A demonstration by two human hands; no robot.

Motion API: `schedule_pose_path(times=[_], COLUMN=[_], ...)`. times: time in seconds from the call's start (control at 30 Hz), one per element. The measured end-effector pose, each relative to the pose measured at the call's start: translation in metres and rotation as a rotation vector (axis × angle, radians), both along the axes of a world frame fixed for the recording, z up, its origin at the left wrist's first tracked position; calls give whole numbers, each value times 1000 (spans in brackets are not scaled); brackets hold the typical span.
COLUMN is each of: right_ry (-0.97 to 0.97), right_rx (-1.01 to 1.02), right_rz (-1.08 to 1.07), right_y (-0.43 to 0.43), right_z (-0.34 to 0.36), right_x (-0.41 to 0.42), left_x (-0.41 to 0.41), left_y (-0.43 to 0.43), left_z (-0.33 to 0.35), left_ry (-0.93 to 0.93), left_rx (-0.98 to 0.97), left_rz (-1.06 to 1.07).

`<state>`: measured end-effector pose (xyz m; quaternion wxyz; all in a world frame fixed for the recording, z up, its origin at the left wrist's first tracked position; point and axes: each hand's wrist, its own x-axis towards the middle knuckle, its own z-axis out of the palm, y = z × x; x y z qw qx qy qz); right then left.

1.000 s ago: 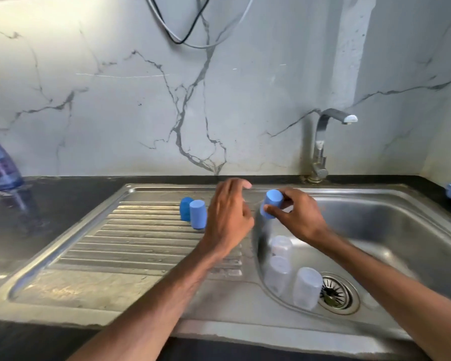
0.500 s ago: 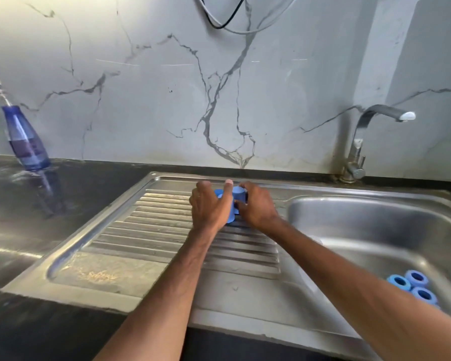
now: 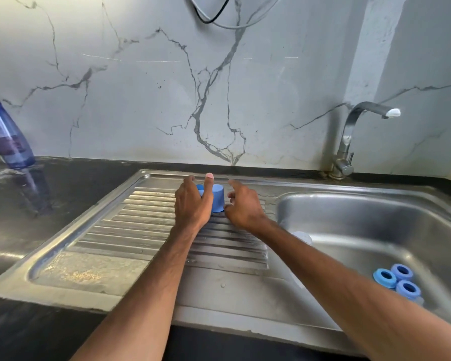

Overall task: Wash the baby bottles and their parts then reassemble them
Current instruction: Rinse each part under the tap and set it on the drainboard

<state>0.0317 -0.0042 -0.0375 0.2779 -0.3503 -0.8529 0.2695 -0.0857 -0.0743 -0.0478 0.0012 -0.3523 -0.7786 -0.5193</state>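
Small blue plastic bottle cap, stood mouth-down on ribbed steel draining board, between both hands. Left hand grip slack, straight fingers seemingly touching it. Right hand grip loose, holding nothing. Judged light, stiff, wet-slippery; best pinched round its sides.

Ribbed stainless steel drainboard lay at 9 o'clock of its deep steel basin, blue cylindrical plastic caps stood upright at the drainboard's 12 o'clock, three blue plastic rings clustered at the basin's 4 o'clock, surrounding black stone countertop bore a translucent blue bottle at 10 o'clock.
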Motion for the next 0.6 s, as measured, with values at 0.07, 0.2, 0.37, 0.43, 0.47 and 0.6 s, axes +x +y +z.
schedule_pose_path(times=[0.07, 0.2, 0.37, 0.43, 0.47, 0.6], right_ry=[34, 79, 75, 33, -3, -79], right_rx=[-20, 58, 197, 233, 224, 33], right_rz=[-23, -39, -98, -140, -166, -329], right_y=[4, 9, 26, 39, 48, 96], right_z=[0, 7, 18, 16, 12, -6], right_x=[11, 49, 121, 157, 174, 250], left_x=[3, 19, 64, 90, 102, 156], left_y=[0, 0, 17, 30, 35, 63], left_z=[2, 11, 15, 12, 9, -4], left_ry=[99, 437, 743, 803, 818, 867], left_rx=[50, 195, 246, 249, 228, 63], left_rz=[50, 52, -130, -230, -290, -530])
